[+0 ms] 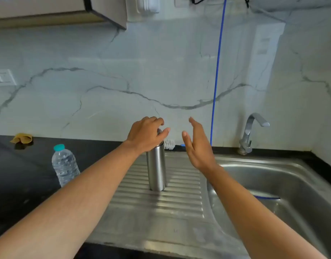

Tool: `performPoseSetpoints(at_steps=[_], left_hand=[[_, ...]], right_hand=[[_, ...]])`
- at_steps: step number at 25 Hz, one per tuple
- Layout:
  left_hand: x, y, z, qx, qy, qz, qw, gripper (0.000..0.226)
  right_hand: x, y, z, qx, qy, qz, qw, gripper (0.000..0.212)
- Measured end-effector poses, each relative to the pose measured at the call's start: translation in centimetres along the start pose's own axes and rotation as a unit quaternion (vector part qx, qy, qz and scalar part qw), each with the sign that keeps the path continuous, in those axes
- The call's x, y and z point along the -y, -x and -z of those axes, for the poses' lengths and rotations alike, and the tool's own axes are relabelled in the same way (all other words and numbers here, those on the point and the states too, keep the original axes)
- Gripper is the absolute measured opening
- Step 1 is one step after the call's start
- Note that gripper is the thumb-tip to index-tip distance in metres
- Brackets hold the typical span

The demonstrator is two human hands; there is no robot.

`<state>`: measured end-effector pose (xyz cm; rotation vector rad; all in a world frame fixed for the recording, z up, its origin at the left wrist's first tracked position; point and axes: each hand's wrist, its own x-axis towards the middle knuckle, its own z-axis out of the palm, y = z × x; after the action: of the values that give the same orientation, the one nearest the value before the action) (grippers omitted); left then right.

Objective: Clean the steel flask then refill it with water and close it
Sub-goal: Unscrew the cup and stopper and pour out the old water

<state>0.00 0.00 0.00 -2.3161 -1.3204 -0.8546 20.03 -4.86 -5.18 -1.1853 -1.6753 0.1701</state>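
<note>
The steel flask (156, 169) stands upright on the ribbed steel drainboard (161, 202). My left hand (145, 134) is curled over the flask's top and grips its cap, which is mostly hidden under the fingers. My right hand (197, 144) hovers just right of the flask with straight fingers and holds nothing. A clear plastic water bottle (64, 164) with a teal cap stands on the black counter to the left.
The steel sink basin (284, 184) lies to the right, with a tap (251, 131) at its back. A blue hose (217, 71) hangs down the marble wall into the basin. A white bottle brush (169, 143) lies behind the flask. A yellow cloth (21, 138) sits far left.
</note>
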Motion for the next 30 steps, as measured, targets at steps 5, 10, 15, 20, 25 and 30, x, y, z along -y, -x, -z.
performPoseSetpoints(at_steps=[5, 10, 15, 20, 25, 30], left_hand=[[0.3, 2.1, -0.9, 0.061, 0.113, 0.065, 0.99, 0.04], [0.8, 1.4, -0.5, 0.089, 0.148, 0.037, 0.984, 0.028], [0.6, 0.6, -0.9, 0.081, 0.193, -0.036, 0.977, 0.015], [0.3, -0.2, -2.4, 0.015, 0.028, -0.072, 0.997, 0.023], [-0.6, -0.2, -2.1, 0.008, -0.014, -0.043, 0.999, 0.023], [-2.5, -0.7, -2.2, 0.013, -0.083, 0.082, 0.993, 0.026]], right_hand=[[-1.6, 5.0, -4.7, 0.068, -0.06, -0.097, 0.991, 0.067], [-1.0, 4.7, -8.4, 0.137, -0.141, -0.152, 0.969, 0.08], [-1.2, 3.1, -10.5, 0.093, -0.23, -0.166, 0.955, 0.069], [-1.5, 3.3, -12.1, 0.039, -0.223, -0.156, 0.962, 0.062], [-1.4, 3.3, -12.9, -0.007, -0.225, -0.161, 0.961, 0.063], [0.6, 3.6, -13.4, -0.037, -0.187, -0.196, 0.962, 0.059]])
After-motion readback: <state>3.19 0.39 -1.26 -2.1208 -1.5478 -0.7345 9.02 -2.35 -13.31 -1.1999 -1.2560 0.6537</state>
